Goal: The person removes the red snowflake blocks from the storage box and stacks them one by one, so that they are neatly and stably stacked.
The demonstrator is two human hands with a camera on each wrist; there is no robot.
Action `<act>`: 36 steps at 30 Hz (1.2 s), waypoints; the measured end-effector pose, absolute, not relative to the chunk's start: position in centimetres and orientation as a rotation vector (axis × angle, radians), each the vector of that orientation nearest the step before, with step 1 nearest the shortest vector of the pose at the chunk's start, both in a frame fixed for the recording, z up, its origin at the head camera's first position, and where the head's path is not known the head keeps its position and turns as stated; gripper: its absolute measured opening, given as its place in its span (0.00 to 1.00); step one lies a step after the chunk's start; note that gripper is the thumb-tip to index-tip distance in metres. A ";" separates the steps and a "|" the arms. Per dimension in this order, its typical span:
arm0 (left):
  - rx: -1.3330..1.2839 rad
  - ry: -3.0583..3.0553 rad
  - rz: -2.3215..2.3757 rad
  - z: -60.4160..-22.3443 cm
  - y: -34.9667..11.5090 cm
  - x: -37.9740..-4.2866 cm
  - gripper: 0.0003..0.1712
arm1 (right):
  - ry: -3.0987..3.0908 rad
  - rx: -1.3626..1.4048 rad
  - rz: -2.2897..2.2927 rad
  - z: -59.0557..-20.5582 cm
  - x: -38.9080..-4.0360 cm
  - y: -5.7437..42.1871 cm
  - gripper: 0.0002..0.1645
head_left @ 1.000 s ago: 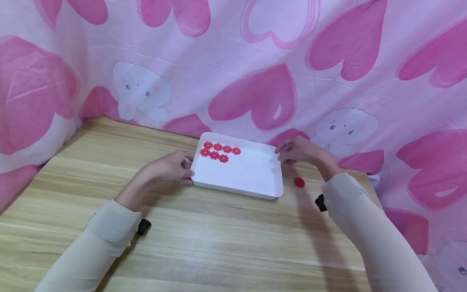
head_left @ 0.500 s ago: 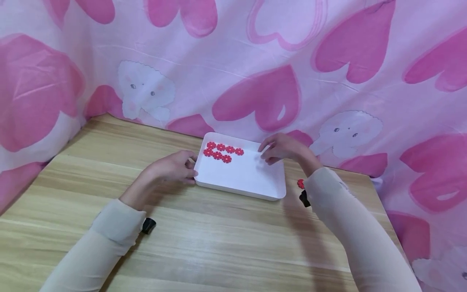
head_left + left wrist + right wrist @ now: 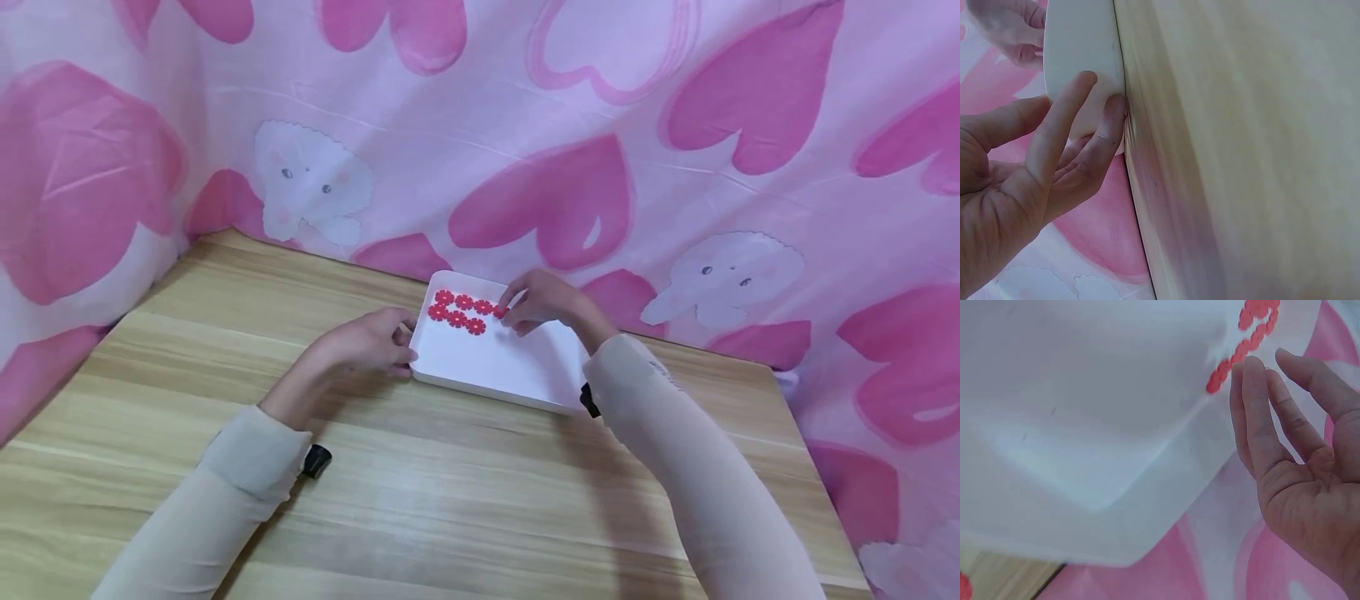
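Observation:
A shallow white tray [image 3: 480, 362] lies on the table, with several red flower-shaped plastic discs [image 3: 457, 319] in two rows in its far left part. My left hand [image 3: 367, 342] touches the tray's left end from outside; the left wrist view shows its extended fingers [image 3: 1060, 119] against the tray wall. Over the far side of the tray is my right hand [image 3: 546, 300], its fingertips at the right end of the upper row. Those fingers [image 3: 1257, 412] look nearly straight in the right wrist view, with nothing seen between them. They partly cover the last disc.
Behind the wooden table [image 3: 420, 500] hangs a pink curtain [image 3: 405, 167] with hearts, close to the tray's far side. One loose red disc [image 3: 964, 590] lies outside the tray, at the corner of the right wrist view. The right sleeve [image 3: 675, 433] hides it in the head view.
My right hand has moved left from the tray's right end to the row of red discs. The left hand stays at the left end. The head view has shifted slightly.

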State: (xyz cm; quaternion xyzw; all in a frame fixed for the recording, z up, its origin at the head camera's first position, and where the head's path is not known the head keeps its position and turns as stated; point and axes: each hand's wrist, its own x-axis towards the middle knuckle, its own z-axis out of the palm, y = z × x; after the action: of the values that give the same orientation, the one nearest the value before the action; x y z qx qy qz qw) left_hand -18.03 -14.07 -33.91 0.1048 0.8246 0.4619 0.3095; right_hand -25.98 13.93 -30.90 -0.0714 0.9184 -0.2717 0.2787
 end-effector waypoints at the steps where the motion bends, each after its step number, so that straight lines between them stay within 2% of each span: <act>1: 0.275 2.182 1.214 -33.9 -14.0 -18.1 0.29 | 2.463 -0.191 -0.720 -31.0 -26.0 13.6 0.17; 18: 0.267 2.202 1.166 -33.8 -13.5 -17.9 0.28 | 2.520 -0.177 -0.597 -32.9 -26.2 9.7 0.14; 36: 0.267 2.183 1.184 -33.9 -13.8 -17.9 0.27 | 2.497 -0.167 -0.667 -32.5 -26.2 10.4 0.06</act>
State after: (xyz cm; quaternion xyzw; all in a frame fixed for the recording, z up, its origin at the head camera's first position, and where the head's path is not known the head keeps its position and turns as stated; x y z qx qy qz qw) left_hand -17.86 -13.75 -33.94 0.1013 0.8291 0.4496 0.3164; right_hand -26.20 10.42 -32.46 -0.0619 0.9277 -0.2478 0.2724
